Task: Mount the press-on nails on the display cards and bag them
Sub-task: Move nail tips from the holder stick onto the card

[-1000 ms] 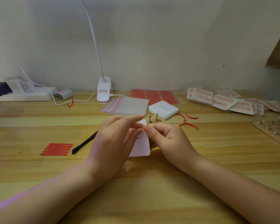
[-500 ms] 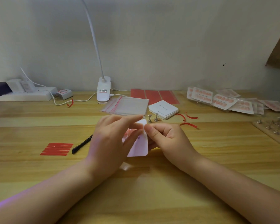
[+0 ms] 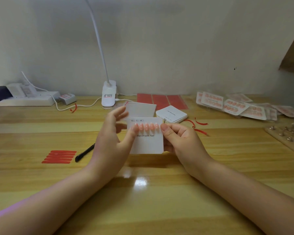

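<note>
- The display card (image 3: 147, 141), printed "Handmade Nail", is held upright above the tabletop (image 3: 143, 192), face toward the camera. This looks like a check of the mounted row before bagging.
- A row of pink press-on nails (image 3: 147, 127) sits across the card's upper part, under small size boxes. The lower half is bare, so a second row may remain to be mounted.
- The right hand (image 3: 182, 141) pinches the card's right edge, thumb on the front beside the last nail and fingers curled behind. This grip keeps the nails uncovered.
- The left hand (image 3: 112, 139) is at the card's left edge with its thumb near the first nail. Its fingers are spread and relaxed, blurred, gripping nothing that I can tell.
- Both forearms reach in from the lower corners, converging on the card.
- Clear bags (image 3: 141, 110) lie just behind the card and a stack of blank cards (image 3: 171, 114) beside them, both within easy reach.
- Finished bagged sets (image 3: 232, 106) are piled far right, out of the way.
</note>
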### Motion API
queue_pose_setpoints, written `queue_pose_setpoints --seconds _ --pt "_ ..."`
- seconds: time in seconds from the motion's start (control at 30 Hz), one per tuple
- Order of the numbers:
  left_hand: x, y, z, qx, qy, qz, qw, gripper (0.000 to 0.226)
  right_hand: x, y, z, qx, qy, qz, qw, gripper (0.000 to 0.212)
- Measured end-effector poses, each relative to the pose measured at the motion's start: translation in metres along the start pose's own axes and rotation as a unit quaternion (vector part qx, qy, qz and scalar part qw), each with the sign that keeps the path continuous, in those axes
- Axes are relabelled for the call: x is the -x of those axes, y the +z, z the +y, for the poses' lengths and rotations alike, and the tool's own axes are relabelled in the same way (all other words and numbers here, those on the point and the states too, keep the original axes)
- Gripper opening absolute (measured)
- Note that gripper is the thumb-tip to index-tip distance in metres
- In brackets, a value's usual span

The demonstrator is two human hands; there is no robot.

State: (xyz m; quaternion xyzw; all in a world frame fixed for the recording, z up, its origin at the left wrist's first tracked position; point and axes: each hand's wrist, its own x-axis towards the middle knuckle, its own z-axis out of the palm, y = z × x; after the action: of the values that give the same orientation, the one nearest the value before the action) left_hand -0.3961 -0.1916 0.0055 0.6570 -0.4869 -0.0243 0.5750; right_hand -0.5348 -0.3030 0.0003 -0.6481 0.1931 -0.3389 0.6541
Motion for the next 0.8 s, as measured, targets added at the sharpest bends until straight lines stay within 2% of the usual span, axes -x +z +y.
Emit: queue_pose_setpoints --seconds 0.1,0.27,0.6,0.8 --pt "-0.0012 0.0001 -0.0037 0.048 -0.046 -0.018 0.998 0.048 -0.0005 -0.0023 -0.0006 0.001 0.011 0.006 1.0 0.025" --pt "0.0009 -0.0002 -0.0007 0.021 -0.002 -0.013 1.0 0.034 -0.0017 -0.0044 -0.0022 -0.006 0.032 0.009 0.999 0.028" --pt "0.0019 0.0008 -0.0008 0.042 -0.018 -0.023 0.999 0.032 -0.0006 -0.0046 0.0004 0.084 -0.021 0.024 0.996 0.017" --pt "0.0005 -0.0003 -0.0023 0.05 -0.036 -0.013 0.998 0.033 -0.0017 -0.0053 -0.0003 0.067 -0.025 0.026 0.997 0.026"
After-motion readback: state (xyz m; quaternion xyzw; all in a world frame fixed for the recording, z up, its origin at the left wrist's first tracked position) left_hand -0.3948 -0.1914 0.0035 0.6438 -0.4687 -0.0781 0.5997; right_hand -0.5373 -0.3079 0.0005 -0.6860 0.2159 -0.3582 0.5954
